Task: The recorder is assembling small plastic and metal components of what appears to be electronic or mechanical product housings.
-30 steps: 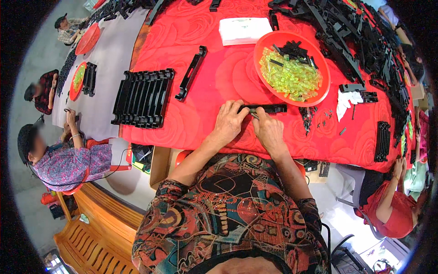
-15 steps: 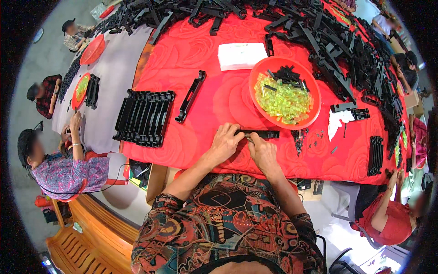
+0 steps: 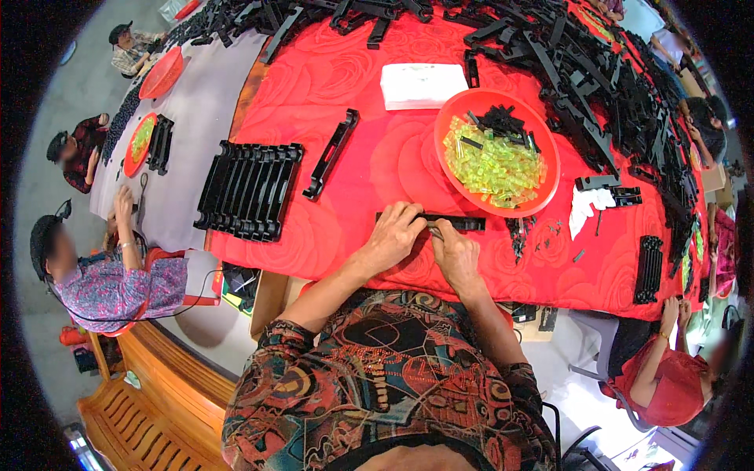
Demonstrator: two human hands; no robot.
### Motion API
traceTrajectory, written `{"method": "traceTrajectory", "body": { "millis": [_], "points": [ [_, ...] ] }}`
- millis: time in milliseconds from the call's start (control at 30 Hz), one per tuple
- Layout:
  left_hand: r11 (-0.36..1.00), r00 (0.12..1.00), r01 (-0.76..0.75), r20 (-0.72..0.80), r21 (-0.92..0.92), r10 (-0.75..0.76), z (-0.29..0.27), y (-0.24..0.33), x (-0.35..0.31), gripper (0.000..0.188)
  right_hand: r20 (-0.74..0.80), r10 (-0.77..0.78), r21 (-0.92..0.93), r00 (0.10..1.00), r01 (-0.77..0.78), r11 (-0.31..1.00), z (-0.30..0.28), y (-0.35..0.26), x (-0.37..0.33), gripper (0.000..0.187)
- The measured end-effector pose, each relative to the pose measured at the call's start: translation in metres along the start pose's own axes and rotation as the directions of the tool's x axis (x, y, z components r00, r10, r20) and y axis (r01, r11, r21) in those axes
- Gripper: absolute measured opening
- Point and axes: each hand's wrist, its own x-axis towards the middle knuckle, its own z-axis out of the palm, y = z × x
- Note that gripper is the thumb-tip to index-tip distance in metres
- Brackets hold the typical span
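A long black plastic bar lies crosswise on the red cloth, near the table's front edge. My left hand is closed on it, the fingertips pressing its middle, and the bar's left end shows beyond the fingers. My right hand is closed beside it, pinching a slim greyish tool whose tip meets the bar between my hands. The tool's exact kind is hidden by the fingers. Just beyond stands a red bowl of translucent yellow-green pieces and small black pieces.
To the left are a row of black bars and a single bar. A white box stands behind the bowl. Black parts heap at the far right; a crumpled white tissue lies nearer. Co-workers sit on both sides.
The view has shifted slightly. More of the bar's left end now shows past my left hand. Both hands stay at the bar. At the left, a co-worker's hand has moved a little.
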Motion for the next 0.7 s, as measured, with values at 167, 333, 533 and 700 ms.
{"method": "traceTrajectory", "body": {
  "millis": [167,333,533,700],
  "points": [
    [1.000,0.999,0.006,0.038,-0.003,-0.006,-0.003,-0.001,0.000,0.015,0.029,-0.017,-0.037,0.999,0.018,0.999,0.000,0.002,0.000,0.018],
    [1.000,0.996,0.005,0.089,-0.005,-0.004,-0.003,-0.004,0.003,0.014,0.115,0.004,-0.068,0.993,0.004,0.998,-0.007,0.000,0.006,0.017],
    [1.000,0.997,-0.008,0.071,-0.007,0.008,-0.003,-0.005,0.001,0.015,0.017,0.055,-0.031,0.998,-0.055,0.998,-0.007,-0.003,0.002,0.017],
    [1.000,0.997,0.006,0.078,-0.002,-0.006,-0.002,-0.004,0.001,0.016,0.048,0.089,-0.085,0.995,-0.085,0.993,-0.003,-0.002,0.000,0.016]
  ]
}}
